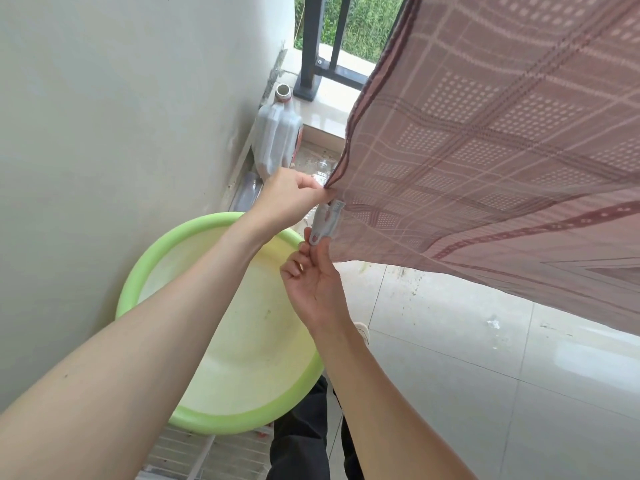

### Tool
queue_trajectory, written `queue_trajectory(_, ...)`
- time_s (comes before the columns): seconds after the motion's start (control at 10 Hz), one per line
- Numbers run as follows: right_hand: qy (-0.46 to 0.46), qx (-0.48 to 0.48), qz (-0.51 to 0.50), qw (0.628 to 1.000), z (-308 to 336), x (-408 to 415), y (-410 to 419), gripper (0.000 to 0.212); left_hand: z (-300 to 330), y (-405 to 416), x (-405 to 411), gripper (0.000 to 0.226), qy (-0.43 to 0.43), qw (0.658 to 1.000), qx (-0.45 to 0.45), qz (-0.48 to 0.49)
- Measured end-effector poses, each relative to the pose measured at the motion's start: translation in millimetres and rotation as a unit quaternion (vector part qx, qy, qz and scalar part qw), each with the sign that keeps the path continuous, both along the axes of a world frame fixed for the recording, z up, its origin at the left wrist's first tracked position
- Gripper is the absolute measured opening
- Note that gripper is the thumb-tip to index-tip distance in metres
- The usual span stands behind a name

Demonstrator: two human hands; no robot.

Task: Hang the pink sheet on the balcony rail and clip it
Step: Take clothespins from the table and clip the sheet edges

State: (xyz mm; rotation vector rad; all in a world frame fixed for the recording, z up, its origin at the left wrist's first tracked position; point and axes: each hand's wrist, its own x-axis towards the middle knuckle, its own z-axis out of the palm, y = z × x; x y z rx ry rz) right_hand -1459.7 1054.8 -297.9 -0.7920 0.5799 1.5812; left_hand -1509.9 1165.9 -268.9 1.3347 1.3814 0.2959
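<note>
**Clip at the corner of the hanging sheet**

The basin (pixel 221 327), green-rimmed and pale inside, sits at lower centre-left of the frame; no contents are visible in it. One uncapped jug (pixel 277 133) stands in the corner at upper centre, and its contents cannot be determined.

The pink sheet (pixel 502 150) fills the right and upper right of the frame. Its left edge runs down to a corner at frame centre. The rail (pixel 311 46) shows as dark bars at top centre, left of the sheet. Bare floor tiles (pixel 485 393) lie open below the sheet's lower edge at lower right.

Count: two hands, one clip, one basin, one jug.

The left hand (pixel 287 199) pinches the sheet corner between thumb and fingertips. The right hand (pixel 311 282), just below, pinches the handle end of the white clip (pixel 325 223). The clip's upper end meets the sheet edge.
</note>
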Motion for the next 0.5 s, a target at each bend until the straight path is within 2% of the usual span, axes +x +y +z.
queue_trajectory(0.1,0.006,0.002,-0.02,1.0,-2.4,4.2,1.1,0.026,0.2,-5.9,-1.3,0.029,-0.004,1.0,0.017,-0.01)
queue_trajectory(0.3,-0.033,0.011,0.094,0.995,5.5,16.3,1.2,0.026,3.4,-11.2,1.2,0.031,0.027,0.997,0.069,-0.015)
queue_trajectory(0.4,-0.047,-0.015,0.133,0.99,10.3,21.1,4.5,0.028,2.4,-14.3,3.2,0.026,0.031,0.997,0.064,-0.016)
queue_trajectory(0.5,-0.081,-0.04,0.181,0.979,18.6,27.7,3.9,0.043,5.1,-25.1,2.3,0.013,0.058,0.995,0.081,-0.011)
